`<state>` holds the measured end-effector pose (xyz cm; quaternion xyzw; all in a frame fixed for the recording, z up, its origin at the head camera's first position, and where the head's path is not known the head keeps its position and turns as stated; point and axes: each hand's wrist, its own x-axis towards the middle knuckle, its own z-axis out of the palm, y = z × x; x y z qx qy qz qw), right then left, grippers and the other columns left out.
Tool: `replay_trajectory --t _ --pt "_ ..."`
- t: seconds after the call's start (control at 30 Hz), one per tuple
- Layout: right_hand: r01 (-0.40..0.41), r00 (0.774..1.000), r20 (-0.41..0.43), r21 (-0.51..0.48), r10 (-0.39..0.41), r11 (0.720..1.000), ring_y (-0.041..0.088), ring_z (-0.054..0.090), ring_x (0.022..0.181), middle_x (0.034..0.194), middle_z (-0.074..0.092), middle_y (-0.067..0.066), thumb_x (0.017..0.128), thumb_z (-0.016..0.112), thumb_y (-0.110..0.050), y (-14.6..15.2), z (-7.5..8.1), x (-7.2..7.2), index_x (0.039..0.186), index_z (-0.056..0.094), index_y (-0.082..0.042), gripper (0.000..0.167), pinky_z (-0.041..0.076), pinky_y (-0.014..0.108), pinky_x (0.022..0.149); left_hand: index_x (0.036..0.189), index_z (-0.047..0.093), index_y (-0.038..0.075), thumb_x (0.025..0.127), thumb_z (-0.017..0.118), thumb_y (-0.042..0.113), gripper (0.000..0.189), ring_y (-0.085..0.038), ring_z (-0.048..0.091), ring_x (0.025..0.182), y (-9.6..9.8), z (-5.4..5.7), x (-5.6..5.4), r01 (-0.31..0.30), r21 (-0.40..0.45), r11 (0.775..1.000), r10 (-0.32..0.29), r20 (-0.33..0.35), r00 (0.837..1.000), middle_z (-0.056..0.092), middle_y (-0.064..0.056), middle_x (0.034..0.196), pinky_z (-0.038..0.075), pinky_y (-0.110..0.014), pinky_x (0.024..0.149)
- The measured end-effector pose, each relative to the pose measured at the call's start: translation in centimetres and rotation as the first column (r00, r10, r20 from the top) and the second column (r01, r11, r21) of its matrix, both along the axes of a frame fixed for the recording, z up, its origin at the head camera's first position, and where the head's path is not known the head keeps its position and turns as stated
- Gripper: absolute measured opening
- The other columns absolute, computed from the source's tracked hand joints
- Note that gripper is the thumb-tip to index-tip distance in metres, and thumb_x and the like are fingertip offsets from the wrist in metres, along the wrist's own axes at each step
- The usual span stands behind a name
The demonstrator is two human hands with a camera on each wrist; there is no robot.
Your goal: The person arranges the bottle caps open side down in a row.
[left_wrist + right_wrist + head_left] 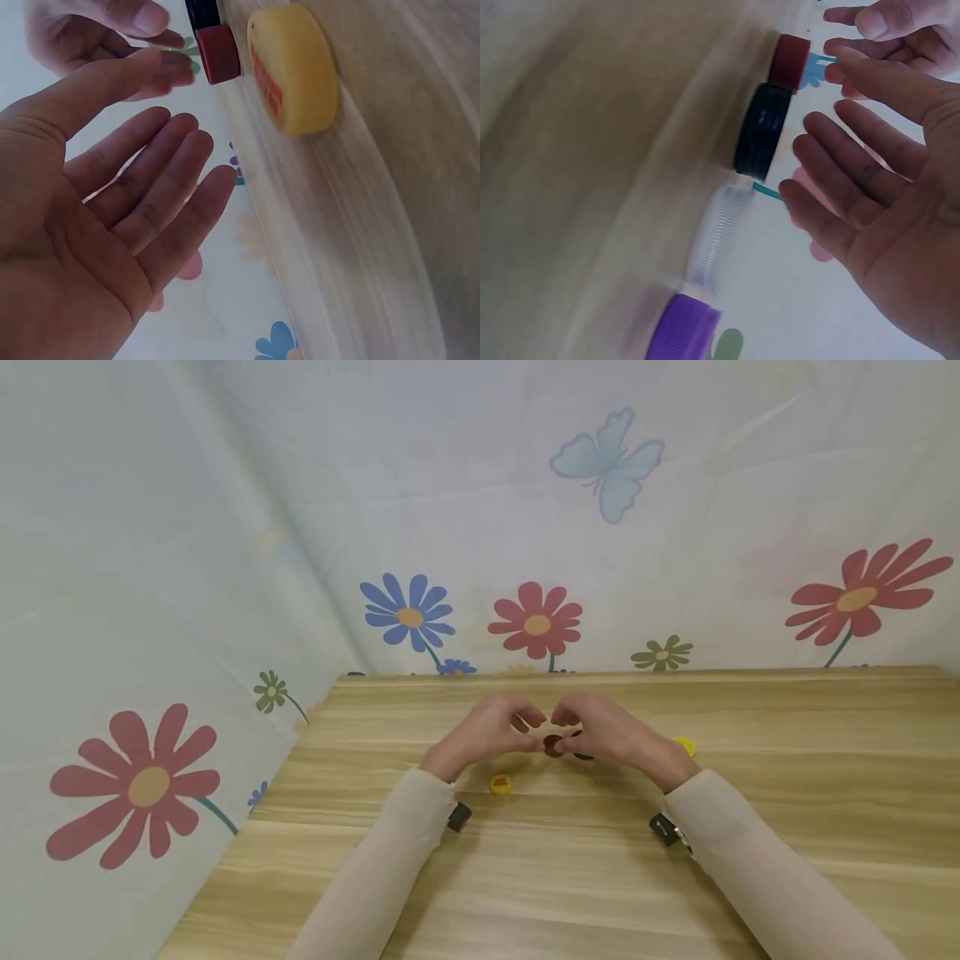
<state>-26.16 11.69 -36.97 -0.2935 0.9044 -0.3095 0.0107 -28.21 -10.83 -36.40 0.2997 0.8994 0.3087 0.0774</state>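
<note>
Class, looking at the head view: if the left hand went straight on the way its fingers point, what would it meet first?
Probably the right hand, whose fingertips face those of the left hand. The red bottle cap sits near both thumbs, though; depth is unclear.

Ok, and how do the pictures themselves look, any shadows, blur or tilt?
Head view: soft shadows on the table beside both sleeves, with the red cap small and indistinct; left wrist view: the scene is steeply tilted, the yellow cap's print slanted and hard to read; right wrist view: soft wood grain, the clear cap fading against the pale backdrop.
</note>
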Motion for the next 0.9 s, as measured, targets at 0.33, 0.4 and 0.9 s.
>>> replay_trajectory --t 0.33,0.4,0.9 --pt "-0.013 0.999 0.042 0.070 0.010 0.997 0.033 0.068 0.112 0.119 0.074 0.017 0.094 0.081 -0.007 0.1 -0.6 -0.4 0.121 0.071 0.004 0.031 0.056 0.049 0.097 0.125 0.077 0.003 0.093 0.084 0.011 0.034 -0.020 0.073 0.102 0.9 -0.4 0.0 -0.006 -0.062 0.998 0.007 0.014 1.000 0.077 -0.008 0.116 0.058 -0.032 0.092" --pt "-0.021 0.999 0.037 0.073 0.018 0.997 0.031 0.069 0.109 0.116 0.075 0.016 0.094 0.081 -0.007 0.1 -0.7 -0.5 0.120 0.072 0.004 0.030 0.056 0.048 0.096 0.127 0.076 0.004 0.093 0.084 0.011 0.035 -0.018 0.072 0.101 0.9 -0.6 0.0 -0.004 -0.058 0.998 0.005 0.025 1.000 0.077 -0.007 0.115 0.058 -0.030 0.092" --pt "-0.018 1.000 -0.012 0.100 0.019 0.995 0.022 0.064 0.088 0.095 0.073 0.006 0.091 0.081 -0.004 -0.4 -1.3 -0.5 0.103 0.075 0.000 0.014 0.056 0.043 0.086 0.126 0.077 0.004 0.090 0.087 0.009 0.038 -0.017 0.071 0.096 1.4 -1.3 0.2 0.020 -0.088 0.996 -0.022 -0.017 1.000 0.078 -0.006 0.112 0.057 -0.028 0.091"
